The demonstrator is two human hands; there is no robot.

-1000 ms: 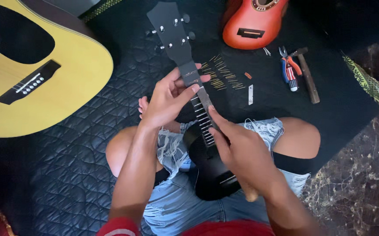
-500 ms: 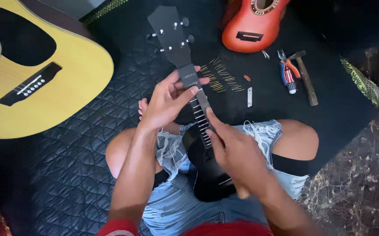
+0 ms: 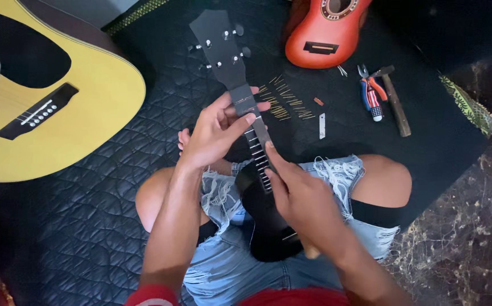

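A small black ukulele [image 3: 268,226] lies along my lap, its headstock [image 3: 218,45] pointing away from me. My left hand [image 3: 214,133] wraps around the upper neck, thumb and fingers pinching it near the nut. My right hand [image 3: 297,195] rests lower on the fretboard [image 3: 259,148], index finger pressed against the frets. A wooden handle end [image 3: 311,252] shows beneath my right palm. The ukulele carries no visible strings.
A yellow acoustic guitar [image 3: 47,102] lies at left. An orange ukulele [image 3: 322,31] sits at top. Several brass fret wires [image 3: 285,102], a small metal strip [image 3: 322,126], pliers [image 3: 370,93] and a hammer [image 3: 394,102] lie on the black quilted mat [image 3: 87,187]. Marble floor [image 3: 461,243] lies at right.
Both hands stay on the ukulele neck. The view has shifted slightly; my right index finger sits a little differently on the frets.
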